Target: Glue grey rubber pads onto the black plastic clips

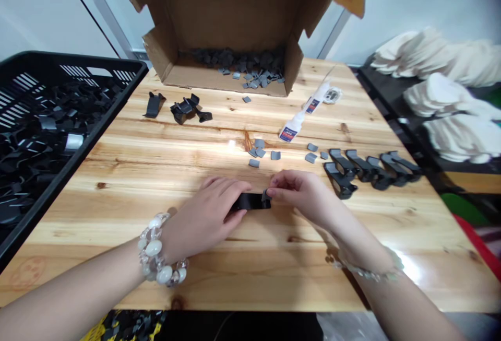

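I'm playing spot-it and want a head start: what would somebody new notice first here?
Probably the big open cardboard box at the back of the wooden table, with little gray pieces inside. Next, maybe the chunky beaded bracelet just behind the left hand, and the black part that hand holds mid-table.

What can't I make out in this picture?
In the head view:
Black part: left end hidden by the left grip.
Small grey piece: partly covered by the right grip.
Black basket: cut off by the left edge.
Cardboard box: cut off by the upper edge.
Nearer white bottle: fine print blurred and too small.
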`<state>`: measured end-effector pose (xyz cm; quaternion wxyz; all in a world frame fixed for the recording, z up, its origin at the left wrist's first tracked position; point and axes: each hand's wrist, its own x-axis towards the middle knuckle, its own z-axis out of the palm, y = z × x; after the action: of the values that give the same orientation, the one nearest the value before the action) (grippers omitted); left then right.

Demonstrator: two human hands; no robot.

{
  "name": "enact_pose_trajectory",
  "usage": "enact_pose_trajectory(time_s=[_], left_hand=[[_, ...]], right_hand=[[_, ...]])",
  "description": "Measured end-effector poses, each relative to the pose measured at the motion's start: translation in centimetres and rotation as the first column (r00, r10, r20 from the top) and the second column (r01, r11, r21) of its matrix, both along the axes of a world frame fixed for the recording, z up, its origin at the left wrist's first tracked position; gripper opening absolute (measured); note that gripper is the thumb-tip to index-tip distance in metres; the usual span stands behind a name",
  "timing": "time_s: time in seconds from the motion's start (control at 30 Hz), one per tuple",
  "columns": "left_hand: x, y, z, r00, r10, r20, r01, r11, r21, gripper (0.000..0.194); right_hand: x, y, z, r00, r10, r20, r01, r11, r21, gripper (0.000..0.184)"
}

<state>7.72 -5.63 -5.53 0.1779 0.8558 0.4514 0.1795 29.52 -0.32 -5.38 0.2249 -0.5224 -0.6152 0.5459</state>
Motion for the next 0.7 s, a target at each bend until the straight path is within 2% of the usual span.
enact_pose_trajectory(time_s=[0.13, 0.23, 0.33, 0.7], left_hand=[[-0.17, -0.07, 0.02, 1.000, -0.004, 0.012, 0.004, 1.000, -0.030, 0.034], [-0.16, -0.09, 0.02, 1.000, -0.009, 0.026, 0.010, 0.999, -0.044, 0.033], [-0.12, -0.10, 0.07, 1.000, -0.011, 0.029, 0.012, 0.999, -0.051, 0.033], [0.02, 0.02, 0.03, 0.999, -0.018, 0.030, 0.019, 0.999, -0.040, 0.033]], right_hand=[[0.16, 0.00, -0.03, 0.997, 0.062, 0.054, -0.061, 0.998, -0.021, 0.016], [0.14, -0.02, -0.26, 0.993, 0.094, 0.067, -0.096, 0.995, 0.039, 0.013], [0.01, -0.07, -0.56, 0.993, 0.097, 0.072, -0.104, 0.990, 0.095, 0.013], [-0.39, -0.09, -0.63, 0.988, 0.081, 0.135, -0.098, 0.988, 0.121, 0.012]])
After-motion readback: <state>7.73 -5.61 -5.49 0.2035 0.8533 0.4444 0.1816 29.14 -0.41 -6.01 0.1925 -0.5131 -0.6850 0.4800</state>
